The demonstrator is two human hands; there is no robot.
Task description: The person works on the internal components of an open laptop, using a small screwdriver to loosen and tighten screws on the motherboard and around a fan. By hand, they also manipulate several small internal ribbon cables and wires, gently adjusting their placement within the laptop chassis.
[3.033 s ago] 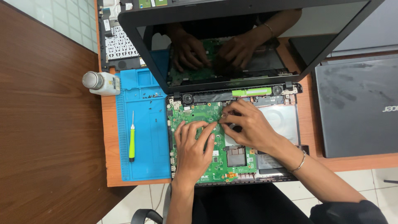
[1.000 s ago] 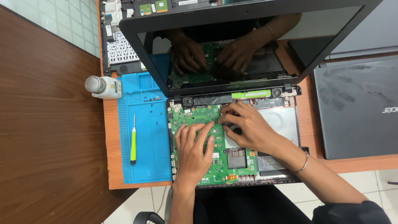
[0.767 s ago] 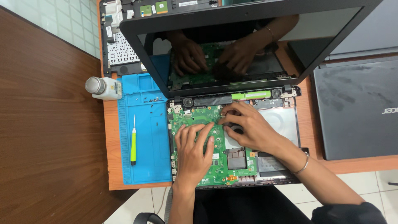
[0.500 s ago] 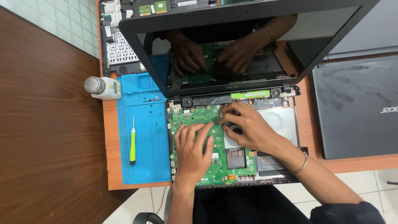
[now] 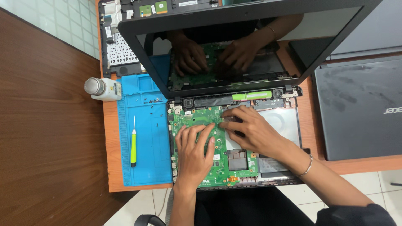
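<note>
Both hands lay on the green motherboard [image 5: 217,161] inside the opened laptop base [image 5: 284,125]; the left hand [image 5: 194,152] was spread flat on the board, fingers open, gripping nothing; the right hand [image 5: 251,129] sat just beside it toward the hinge, fingers curled, possibly pinching some small part, though I could not tell; left of the board, 1 green-handled screwdriver [image 5: 133,144] rested on the blue mat [image 5: 146,167].

Green screwdriver [image 5: 133,146] on blue mat [image 5: 146,167]; white bottle [image 5: 102,88] beside.
</note>
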